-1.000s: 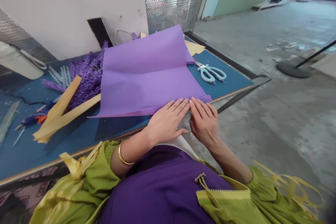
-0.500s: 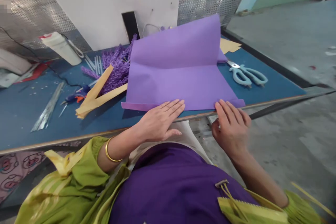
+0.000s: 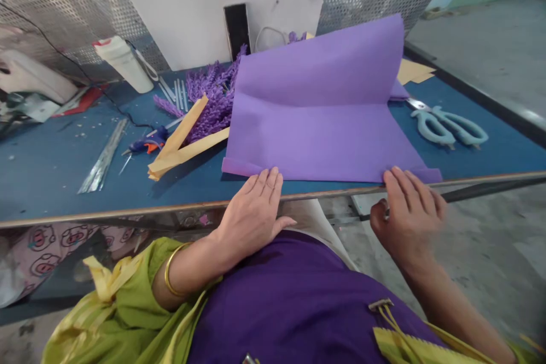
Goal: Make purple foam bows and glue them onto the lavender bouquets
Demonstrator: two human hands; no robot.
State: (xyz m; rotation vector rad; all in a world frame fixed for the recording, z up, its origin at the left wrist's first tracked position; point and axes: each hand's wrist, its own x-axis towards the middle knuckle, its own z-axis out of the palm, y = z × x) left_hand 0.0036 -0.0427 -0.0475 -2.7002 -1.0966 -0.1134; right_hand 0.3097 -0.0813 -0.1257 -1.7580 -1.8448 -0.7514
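Note:
A large sheet of purple wrapping paper (image 3: 315, 136) lies at the table's front edge, its far half curling upward. Its near edge is folded over into a narrow strip, visible at both ends. My left hand (image 3: 253, 210) rests flat on the left part of that fold, fingers stretched out together. On the right part, my right hand (image 3: 407, 210) presses down with its fingertips, the fingers extended and the thumb below the table edge. Neither hand grasps anything that I can see.
Right of the paper lie blue-handled scissors (image 3: 447, 125). To its left are purple flower sprigs (image 3: 215, 96), a folded tan paper strip (image 3: 174, 153), a glue gun (image 3: 149, 141) and clear strips (image 3: 104, 156). A white bottle (image 3: 123, 62) and a phone (image 3: 238, 28) stand behind.
My view has shifted left, so the table appears further right. My left hand has slid leftward along the fold; my right hand stays near the right end.

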